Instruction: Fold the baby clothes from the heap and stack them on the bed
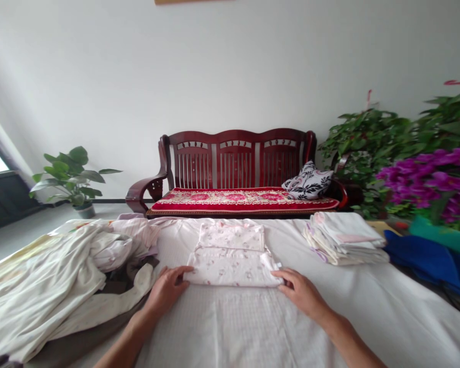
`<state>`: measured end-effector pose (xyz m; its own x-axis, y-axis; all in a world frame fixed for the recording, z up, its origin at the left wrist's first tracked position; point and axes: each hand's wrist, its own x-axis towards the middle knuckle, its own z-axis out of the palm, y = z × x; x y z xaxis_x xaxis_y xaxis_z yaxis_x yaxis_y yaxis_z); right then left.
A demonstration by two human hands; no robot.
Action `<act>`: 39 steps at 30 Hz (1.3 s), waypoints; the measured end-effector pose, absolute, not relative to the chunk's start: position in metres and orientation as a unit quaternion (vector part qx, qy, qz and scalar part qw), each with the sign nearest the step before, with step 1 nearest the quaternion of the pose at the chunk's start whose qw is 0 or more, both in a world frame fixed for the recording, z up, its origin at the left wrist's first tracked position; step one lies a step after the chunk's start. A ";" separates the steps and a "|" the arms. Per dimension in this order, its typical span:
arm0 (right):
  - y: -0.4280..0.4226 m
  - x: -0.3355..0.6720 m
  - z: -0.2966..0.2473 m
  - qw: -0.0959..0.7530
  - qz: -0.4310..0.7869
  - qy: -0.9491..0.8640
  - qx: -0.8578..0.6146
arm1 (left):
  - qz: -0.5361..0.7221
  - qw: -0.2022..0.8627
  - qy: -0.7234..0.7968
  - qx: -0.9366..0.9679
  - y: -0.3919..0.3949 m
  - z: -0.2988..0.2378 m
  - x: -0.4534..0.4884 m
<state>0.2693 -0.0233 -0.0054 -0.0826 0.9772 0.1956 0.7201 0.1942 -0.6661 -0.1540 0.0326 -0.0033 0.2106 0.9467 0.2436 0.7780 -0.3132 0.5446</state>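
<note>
A pale pink shirt [226,266] with a small print lies partly folded on the white cloth, its lower part turned up in a flat band. My left hand [169,286] pinches the near left corner of this band between thumb and fingers. At the near right corner, my right hand [301,290] has the fabric between its thumb and fingertips. A small white tag shows beside the right fingers. The shirt's far end, with a pinkish neckline, lies flat toward the bench.
Rumpled light clothes [61,276] are heaped at left, over darker fabric. A stack of folded clothes [345,237] sits at right, near blue cloth [425,260] and purple flowers [437,176]. White cloth [222,327] covers the table. Behind stands a wooden bench [235,163].
</note>
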 end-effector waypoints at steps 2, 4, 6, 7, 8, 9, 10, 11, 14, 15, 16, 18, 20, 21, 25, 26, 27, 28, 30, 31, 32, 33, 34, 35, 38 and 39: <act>-0.024 0.269 -0.005 0.330 0.183 -0.711 -0.593 | 0.288 0.132 0.562 0.764 0.034 -0.004 -0.153; -0.026 0.269 -0.002 0.331 0.157 -0.717 -0.593 | 0.292 0.116 0.549 0.775 0.036 -0.005 -0.155; -0.028 0.270 0.000 0.319 0.125 -0.722 -0.602 | 0.280 0.105 0.540 0.787 0.038 -0.005 -0.157; -0.028 0.270 0.000 0.310 0.109 -0.724 -0.606 | 0.273 0.104 0.537 0.792 0.039 -0.005 -0.158; -0.029 0.270 0.000 0.302 0.095 -0.727 -0.609 | 0.270 0.104 0.534 0.795 0.039 -0.006 -0.159; -0.029 0.270 0.000 0.296 0.083 -0.730 -0.610 | 0.272 0.107 0.530 0.796 0.040 -0.007 -0.160; -0.028 0.270 -0.001 0.294 0.075 -0.734 -0.608 | 0.280 0.111 0.524 0.796 0.041 -0.009 -0.161; -0.028 0.270 -0.001 0.296 0.071 -0.737 -0.603 | 0.294 0.117 0.516 0.796 0.042 -0.010 -0.161; -0.027 0.270 -0.001 0.333 0.075 -0.742 -0.577 | 0.346 0.148 0.487 0.788 0.047 -0.012 -0.161; -0.026 0.270 0.000 0.349 0.084 -0.742 -0.567 | 0.358 0.162 0.477 0.786 0.049 -0.011 -0.161; -0.025 0.270 0.001 0.361 0.097 -0.741 -0.558 | 0.365 0.176 0.470 0.784 0.051 -0.010 -0.160; -0.022 0.270 0.003 0.375 0.128 -0.731 -0.556 | 0.367 0.196 0.475 0.776 0.057 -0.006 -0.156; -0.016 0.269 0.005 0.382 0.158 -0.705 -0.575 | 0.369 0.198 0.501 0.757 0.066 -0.001 -0.149; -0.011 0.268 0.006 0.386 0.171 -0.689 -0.589 | 0.378 0.192 0.517 0.744 0.072 0.001 -0.145; 0.023 0.259 0.007 0.438 0.171 -0.625 -0.623 | 0.434 0.149 0.558 0.692 0.102 0.005 -0.122; 0.033 0.256 0.007 0.458 0.160 -0.609 -0.627 | 0.440 0.139 0.569 0.680 0.110 0.005 -0.116; 0.045 0.253 0.007 0.474 0.149 -0.592 -0.634 | 0.443 0.130 0.581 0.671 0.119 0.006 -0.111; 0.056 0.250 0.008 0.479 0.139 -0.576 -0.647 | 0.442 0.122 0.591 0.663 0.128 0.006 -0.106; 0.079 0.245 0.011 0.458 0.125 -0.548 -0.689 | 0.436 0.113 0.608 0.654 0.145 0.007 -0.099; 0.089 0.243 0.013 0.441 0.119 -0.536 -0.710 | 0.432 0.111 0.614 0.652 0.153 0.008 -0.096; 0.099 0.242 0.014 0.423 0.115 -0.528 -0.728 | 0.427 0.110 0.618 0.650 0.161 0.010 -0.094; 0.108 0.242 0.016 0.407 0.113 -0.521 -0.741 | 0.421 0.108 0.624 0.650 0.169 0.011 -0.093; 0.116 0.242 0.018 0.394 0.113 -0.517 -0.751 | 0.412 0.106 0.631 0.649 0.176 0.013 -0.091; 0.123 0.242 0.019 0.384 0.113 -0.513 -0.759 | 0.403 0.105 0.639 0.647 0.183 0.015 -0.090; 0.142 0.243 0.023 0.347 0.112 -0.498 -0.787 | 0.371 0.103 0.669 0.636 0.201 0.019 -0.087; 0.147 0.243 0.023 0.334 0.110 -0.492 -0.796 | 0.360 0.103 0.679 0.631 0.206 0.020 -0.085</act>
